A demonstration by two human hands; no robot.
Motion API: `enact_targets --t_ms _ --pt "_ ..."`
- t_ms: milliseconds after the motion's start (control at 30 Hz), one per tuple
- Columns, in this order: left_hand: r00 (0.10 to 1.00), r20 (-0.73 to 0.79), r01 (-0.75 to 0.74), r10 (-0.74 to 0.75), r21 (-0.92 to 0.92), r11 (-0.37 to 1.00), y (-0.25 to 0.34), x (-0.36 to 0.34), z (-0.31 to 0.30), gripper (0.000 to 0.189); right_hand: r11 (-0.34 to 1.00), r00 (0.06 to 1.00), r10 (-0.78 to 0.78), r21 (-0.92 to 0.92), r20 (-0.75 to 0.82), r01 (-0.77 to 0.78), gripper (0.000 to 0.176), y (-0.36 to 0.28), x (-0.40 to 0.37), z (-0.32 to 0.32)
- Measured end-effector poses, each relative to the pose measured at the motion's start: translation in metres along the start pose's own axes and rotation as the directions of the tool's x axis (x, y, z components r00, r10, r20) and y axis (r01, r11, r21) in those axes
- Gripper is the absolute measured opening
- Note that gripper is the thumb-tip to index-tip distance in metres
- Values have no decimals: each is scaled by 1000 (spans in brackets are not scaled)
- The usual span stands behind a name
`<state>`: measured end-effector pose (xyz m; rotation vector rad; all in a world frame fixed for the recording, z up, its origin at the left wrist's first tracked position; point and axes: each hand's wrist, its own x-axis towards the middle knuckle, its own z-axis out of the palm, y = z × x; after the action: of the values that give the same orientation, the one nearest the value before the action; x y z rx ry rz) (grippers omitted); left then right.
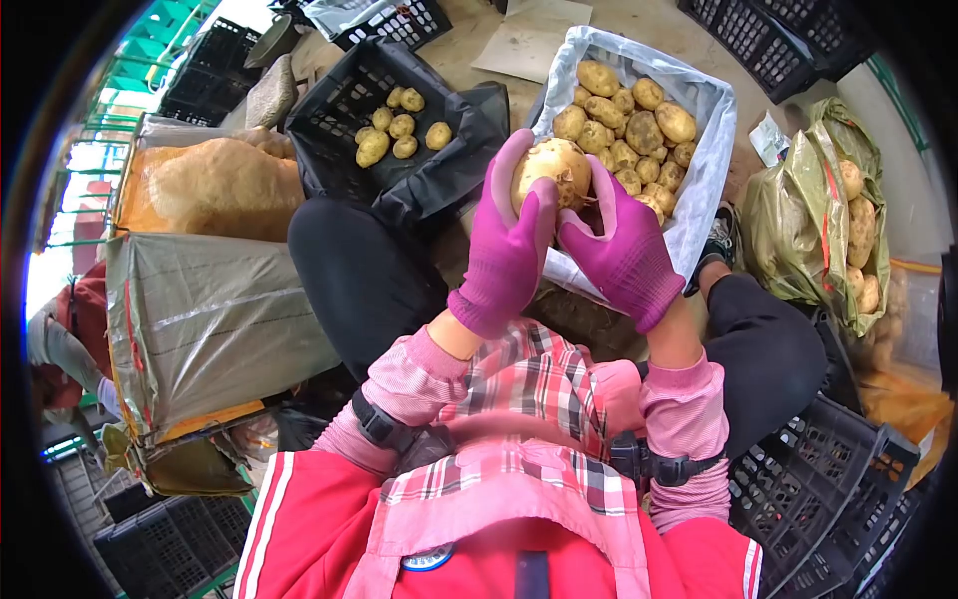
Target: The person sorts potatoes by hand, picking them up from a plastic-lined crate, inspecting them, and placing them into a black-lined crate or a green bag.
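Observation:
Both my hands wear purple gloves and hold one large potato (555, 172) between them, over the near left corner of a lined crate. My left hand (507, 240) wraps its left side, with the thumb across the front. On the right side, the fingers of my right hand (621, 245) press against the same potato. Many potatoes (644, 128) fill the crate with the pale liner (711, 150). To the left, a black crate with a dark liner (329, 150) holds several smaller potatoes (401, 126).
An open green sack (798, 215) with potatoes stands at the right. Full sacks (215, 324) are stacked at the left. Black crates (828, 479) lie at the lower right, others (768, 35) at the top right. Part of another person (75, 339) shows at the far left.

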<state>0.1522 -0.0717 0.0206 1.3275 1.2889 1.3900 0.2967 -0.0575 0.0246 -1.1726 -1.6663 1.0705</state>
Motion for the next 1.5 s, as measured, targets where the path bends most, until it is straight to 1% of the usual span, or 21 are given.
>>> enact_targets --t_ms 133,233,333,367,433,500,533,600,633,767,867,933,967,1067,1100,1167,1200,1233,1333,1433,1500 --pt "1000 20 -22 21 92 996 -1 2 1 49 970 1000 -11 -242 -20 6 53 -3 -2 0" --pt "998 70 -2 -2 55 998 -5 2 -2 51 971 989 105 -205 -102 -124 46 -2 -1 -3" --pt "995 78 66 -68 33 997 7 4 -3 52 999 990 -2 -44 -143 -4 44 6 2 -6" --pt "995 98 5 -14 93 996 6 6 -8 53 995 984 -98 -52 -148 91 49 8 2 -6" --pt "985 147 -117 87 211 971 0 11 -18 56 998 999 32 64 -41 -29 54 4 2 -7" --pt "987 145 54 -63 60 997 10 9 -18 57 978 992 120 164 39 -125 62 4 3 -7" --pt "978 155 143 -138 -17 990 13 7 -17 58 985 996 92 145 23 -94 60 6 3 -6" --pt "975 177 142 -133 -41 989 13 4 -16 58 995 999 34 98 -6 -33 57 9 2 -5" --pt "974 188 140 -127 -55 989 13 4 -15 58 989 999 30 143 -27 -26 57 16 3 -4" --pt "981 194 -23 13 52 998 25 7 -15 49 946 999 2 323 -37 11 56 21 3 -4" --pt "975 189 -141 118 112 984 17 18 -20 44 891 995 97 442 28 -99 63 2 2 -8" --pt "977 169 -156 134 128 979 15 19 -20 41 901 986 155 399 67 -169 65 -7 1 -11" --pt "987 145 -69 65 18 997 19 20 -21 41 897 995 98 431 27 -100 68 -3 2 -8" --pt "988 152 28 -33 35 999 20 18 -31 40 789 994 112 609 -10 -83 69 2 2 -2" --pt "974 220 53 -52 0 999 17 17 -34 47 838 994 101 542 -41 -63 68 0 2 -2" --pt "975 223 -49 14 154 987 8 8 -30 53 919 993 71 394 -91 -29 65 -4 2 0" --pt "973 227 -103 50 227 968 3 5 -27 57 921 994 61 389 -91 -21 64 -4 2 1" --pt "971 237 -18 -31 202 979 0 4 -24 64 923 995 52 385 -89 -13 62 -2 1 4" --pt "971 232 33 -59 114 993 -6 3 -21 72 929 988 41 369 -150 17 54 6 3 9" --pt "954 301 -7 -17 78 997 -8 0 -21 87 945 976 49 327 -211 23 53 5 4 7" --pt "945 324 -13 -41 163 987 3 2 -23 90 930 974 103 367 -200 -23 53 6 4 4"
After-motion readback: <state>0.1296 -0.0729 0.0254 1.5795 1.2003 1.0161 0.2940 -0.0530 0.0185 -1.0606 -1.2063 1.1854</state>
